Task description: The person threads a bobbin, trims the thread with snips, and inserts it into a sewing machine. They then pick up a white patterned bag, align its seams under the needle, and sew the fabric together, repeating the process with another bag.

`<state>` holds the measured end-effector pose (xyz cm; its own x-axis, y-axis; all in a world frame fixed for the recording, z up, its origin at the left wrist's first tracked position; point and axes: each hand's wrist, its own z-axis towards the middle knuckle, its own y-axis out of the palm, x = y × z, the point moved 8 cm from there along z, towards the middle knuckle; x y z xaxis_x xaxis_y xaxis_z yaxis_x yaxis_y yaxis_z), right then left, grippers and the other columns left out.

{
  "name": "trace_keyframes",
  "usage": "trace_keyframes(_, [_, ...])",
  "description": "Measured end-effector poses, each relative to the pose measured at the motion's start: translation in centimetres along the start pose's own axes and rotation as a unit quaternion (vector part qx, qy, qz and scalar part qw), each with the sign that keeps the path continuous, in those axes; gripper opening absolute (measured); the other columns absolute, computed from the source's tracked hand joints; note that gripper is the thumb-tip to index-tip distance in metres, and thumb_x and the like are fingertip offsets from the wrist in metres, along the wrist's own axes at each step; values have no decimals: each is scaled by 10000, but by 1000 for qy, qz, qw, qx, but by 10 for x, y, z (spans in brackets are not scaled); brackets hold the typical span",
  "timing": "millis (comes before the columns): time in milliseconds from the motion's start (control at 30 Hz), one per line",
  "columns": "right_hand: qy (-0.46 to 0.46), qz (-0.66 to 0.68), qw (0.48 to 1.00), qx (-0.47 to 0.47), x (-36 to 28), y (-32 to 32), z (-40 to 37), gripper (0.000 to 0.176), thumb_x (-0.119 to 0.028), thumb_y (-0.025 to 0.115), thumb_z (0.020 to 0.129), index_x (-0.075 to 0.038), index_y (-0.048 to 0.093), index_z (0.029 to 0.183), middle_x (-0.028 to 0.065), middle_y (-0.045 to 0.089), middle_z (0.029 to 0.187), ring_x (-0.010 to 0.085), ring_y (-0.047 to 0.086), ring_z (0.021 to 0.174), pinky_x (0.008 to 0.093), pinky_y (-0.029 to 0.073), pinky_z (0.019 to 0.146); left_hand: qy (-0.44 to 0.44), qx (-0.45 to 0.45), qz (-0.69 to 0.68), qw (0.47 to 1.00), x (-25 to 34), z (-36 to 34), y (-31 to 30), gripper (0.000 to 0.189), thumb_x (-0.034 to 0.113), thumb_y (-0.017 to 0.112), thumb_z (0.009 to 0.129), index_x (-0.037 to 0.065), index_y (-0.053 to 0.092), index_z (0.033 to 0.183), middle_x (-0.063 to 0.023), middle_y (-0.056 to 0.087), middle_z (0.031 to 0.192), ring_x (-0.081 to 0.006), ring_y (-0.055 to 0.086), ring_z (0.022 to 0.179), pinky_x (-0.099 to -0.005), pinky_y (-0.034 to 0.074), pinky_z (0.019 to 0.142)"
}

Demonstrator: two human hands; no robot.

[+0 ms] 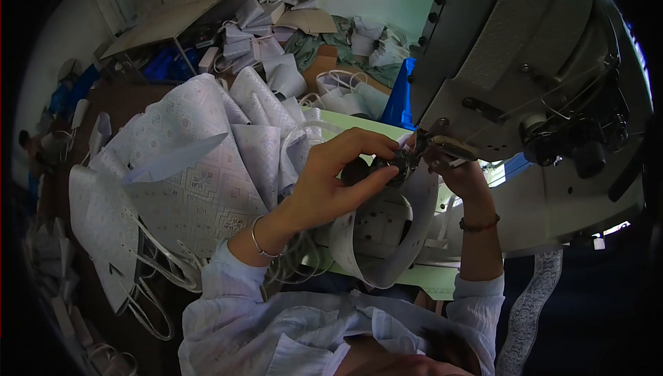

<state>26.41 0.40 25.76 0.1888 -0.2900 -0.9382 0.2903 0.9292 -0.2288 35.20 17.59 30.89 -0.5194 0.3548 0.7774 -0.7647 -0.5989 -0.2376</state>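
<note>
At the needle end of the sewing machine, my left hand has its thumb and index finger closed around a small dark part or piece that I cannot make out. My right hand is on the other side of the needle area, fingers curled in under the machine head and partly hidden by it. Below and between both hands hangs a looped white band, its upper end reaching up toward the needle area. Its contact with my fingers is not visible.
A pile of white patterned fabric pieces with cord handles lies left of my left arm. The pale green tabletop shows under the machine. A blue object stands behind. White bags are heaped at the back. A patterned strip hangs at right.
</note>
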Motion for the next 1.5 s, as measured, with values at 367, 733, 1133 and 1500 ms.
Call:
trace_keyframes(367, [-5, 230, 972, 41, 12, 6, -1, 266, -205, 612, 908, -43, 572, 1115, 73, 618, 1058, 87, 546, 805, 224, 435, 651, 62, 19, 26, 998, 8, 1, -2, 193, 54, 696, 804, 13, 624, 978, -51, 644, 957, -70, 596, 686, -193, 448, 552])
trace_keyframes(733, [4, 214, 975, 65, 0, 13, -3, 347, -14, 512, 841, -21, 537, 1187, 121, 603, 1103, 77, 521, 756, 179, 388, 594, -36, 6, 20, 999, 6, -1, 2, 161, 27, 691, 795, 0, 630, 942, -95, 667, 1025, -139, 629, 887, -256, 480, 768])
trace_keyframes(1133, [-19, 360, 933, -11, -15, 28, 4, 290, -16, 510, 868, 7, 551, 1154, 95, 564, 931, 53, 374, 592, 178, 265, 497, -25, 3, 33, 999, 9, 3, 2, 206, 28, 682, 802, -18, 638, 997, -85, 671, 972, -134, 634, 894, -260, 493, 788])
trace_keyframes(1500, [-43, 334, 941, -17, -18, 25, 4, 254, -98, 501, 947, 23, 537, 1168, 123, 609, 988, 33, 385, 609, 161, 262, 488, -14, -2, 43, 999, 12, 5, 4, 232, 77, 678, 819, -2, 626, 1032, -71, 668, 922, -108, 635, 805, -236, 501, 701])
